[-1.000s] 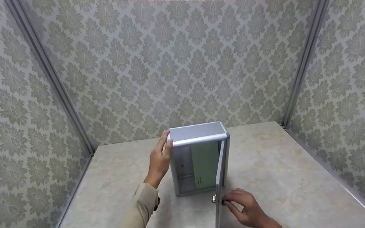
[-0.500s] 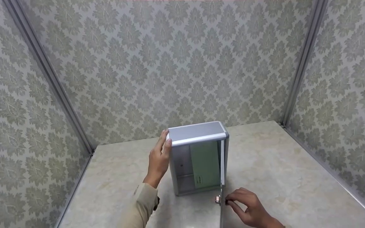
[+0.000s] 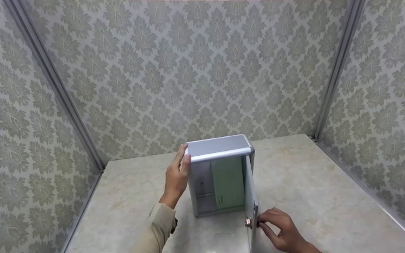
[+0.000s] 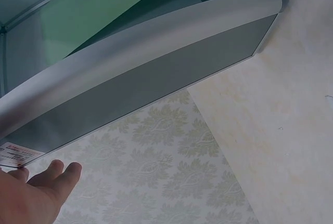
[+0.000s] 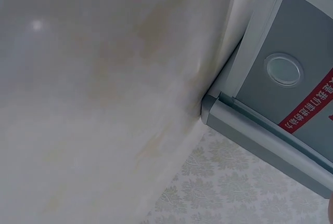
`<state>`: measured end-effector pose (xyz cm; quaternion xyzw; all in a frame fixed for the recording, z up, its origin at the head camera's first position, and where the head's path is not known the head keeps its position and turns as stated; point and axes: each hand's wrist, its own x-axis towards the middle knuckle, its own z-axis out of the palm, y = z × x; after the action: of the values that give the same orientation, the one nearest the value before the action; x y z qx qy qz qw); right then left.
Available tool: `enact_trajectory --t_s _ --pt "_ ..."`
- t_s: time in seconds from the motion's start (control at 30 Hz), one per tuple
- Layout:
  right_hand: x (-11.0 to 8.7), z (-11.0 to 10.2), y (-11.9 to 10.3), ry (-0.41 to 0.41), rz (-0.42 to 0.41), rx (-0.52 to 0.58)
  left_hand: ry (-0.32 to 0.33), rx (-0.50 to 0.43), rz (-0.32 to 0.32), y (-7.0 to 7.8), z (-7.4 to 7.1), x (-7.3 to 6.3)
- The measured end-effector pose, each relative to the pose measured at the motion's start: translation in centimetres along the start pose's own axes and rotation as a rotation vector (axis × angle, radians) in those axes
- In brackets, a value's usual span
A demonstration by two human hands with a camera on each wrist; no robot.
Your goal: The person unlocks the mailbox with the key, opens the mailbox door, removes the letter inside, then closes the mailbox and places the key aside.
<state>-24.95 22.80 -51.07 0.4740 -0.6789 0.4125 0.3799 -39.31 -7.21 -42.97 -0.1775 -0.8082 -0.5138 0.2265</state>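
A grey metal box (image 3: 220,146) with silver edges stands upright on the table, its front facing the camera. My left hand (image 3: 177,177) holds its upper left edge, thumb at the front and fingers toward the back. The hinged door (image 3: 251,189) stands swung out toward the viewer, with a metal cam lock (image 3: 248,222) on its inner side. On the door's outer side, my right hand (image 3: 281,228) pinches a small dark key at the lock, mostly hidden by the fingertips. Inside the box leans a light green sheet (image 3: 229,182) with a small printed label.
Patterned walls (image 3: 202,70) with grey metal posts enclose the pale marbled table (image 3: 311,175) at the back and sides. In the right wrist view, the box's side shows a round window (image 5: 283,69) and a red strip (image 5: 312,102) with white characters.
The door has swung further open to the right, its inner face now showing. My right hand has moved slightly right with it. My left hand and the box stay in place.
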Motion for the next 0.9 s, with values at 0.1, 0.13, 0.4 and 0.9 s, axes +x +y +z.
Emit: enact_trajectory --t_s 0.1,0.13,0.4,0.9 --pt "-0.2 -0.3 0.0 0.003 0.011 0.004 0.006 0.012 -0.006 0.1 0.0 0.0" --pt "-0.2 -0.4 0.0 0.004 0.011 0.003 0.009 0.015 -0.006 0.1 0.0 0.0" --pt "-0.5 -0.9 0.3 0.009 0.001 -0.004 0.011 0.018 -0.004 0.0 0.0 0.0" --pt "-1.2 -2.2 0.7 0.007 -0.003 -0.033 0.005 0.005 -0.011 0.1 0.2 0.1"
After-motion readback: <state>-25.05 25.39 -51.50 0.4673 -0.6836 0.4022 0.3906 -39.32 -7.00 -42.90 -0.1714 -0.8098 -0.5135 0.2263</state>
